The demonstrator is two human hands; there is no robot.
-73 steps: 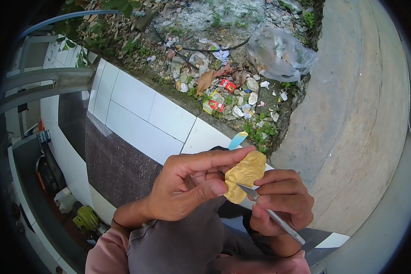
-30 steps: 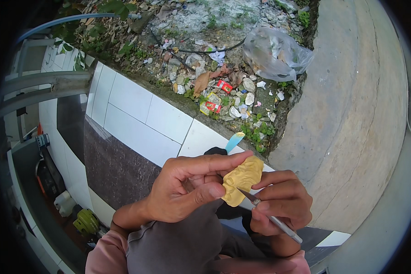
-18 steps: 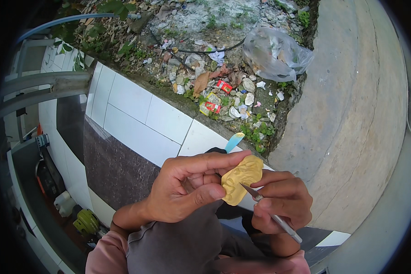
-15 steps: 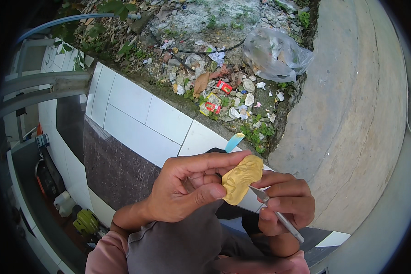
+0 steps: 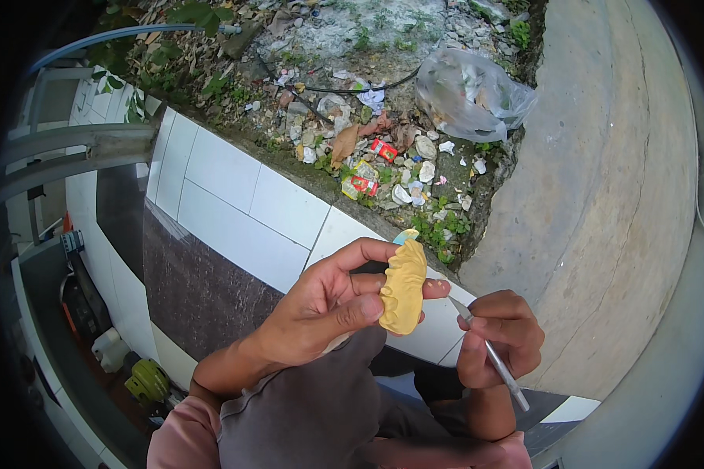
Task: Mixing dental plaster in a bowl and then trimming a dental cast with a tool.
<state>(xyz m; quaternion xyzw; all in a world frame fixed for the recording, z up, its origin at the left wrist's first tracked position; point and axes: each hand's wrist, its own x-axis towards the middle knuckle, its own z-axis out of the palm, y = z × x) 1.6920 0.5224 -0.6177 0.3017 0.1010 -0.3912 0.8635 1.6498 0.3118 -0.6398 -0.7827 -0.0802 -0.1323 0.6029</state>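
A yellow dental plaster cast (image 5: 404, 289) is pinched in my left hand (image 5: 321, 305), thumb on the near side and fingers around the far side, one fingertip showing past its right edge. The cast is tilted, with its row of bumpy ridges toward the thumb. My right hand (image 5: 502, 336) grips a silver craft knife (image 5: 499, 366) like a pen. Its blade points up and left, close to that fingertip and apart from the cast. Behind the cast, the tip of a light blue and cream object (image 5: 405, 235) shows; most of it is hidden.
My lap in dark grey cloth (image 5: 305, 414) lies below the hands. Beyond the white tiles (image 5: 242, 211) is a rubble patch with litter and a clear plastic bag (image 5: 477, 94). A concrete slab (image 5: 594, 195) runs at right; a green tool (image 5: 147, 381) sits lower left.
My left hand has turned the cast more edge-on and raised it slightly. The knife has drawn away to the right, off the cast.
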